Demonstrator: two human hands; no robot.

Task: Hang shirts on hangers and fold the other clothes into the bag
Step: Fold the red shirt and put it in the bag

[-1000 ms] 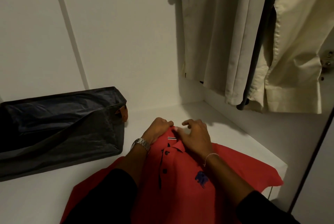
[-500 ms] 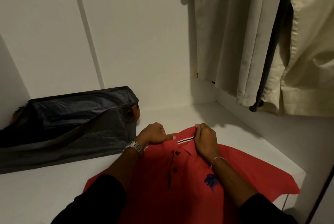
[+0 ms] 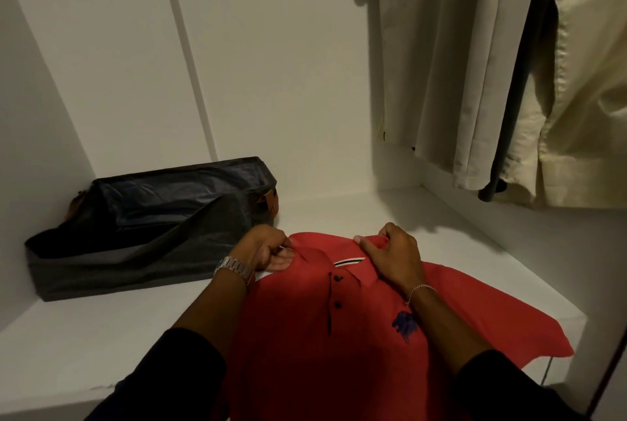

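A person stands at a white shelf (image 3: 101,335) inside a wardrobe, seen from above through a head camera. A red polo (image 3: 339,335) lies face up on the shelf under both forearms, collar away from the body, one sleeve spread out past the right wrist. The left hand (image 3: 268,249) pinches the cloth at the shoulder beside the collar, fingers curled. The right hand (image 3: 390,251) grips the other shoulder the same way, thumb and fingers closed on a fold of red fabric. Just beyond the left hand sits a dark bag (image 3: 135,234), open at the top; whether it holds any clothes cannot be told. Above and beyond the right hand hang pale shirts (image 3: 458,64), so the hanging seems at least partly done. No free hanger shows. The polo looks barely started: flat, unfolded, not yet hung or bagged, and it may be lifted by the shoulders or folded next
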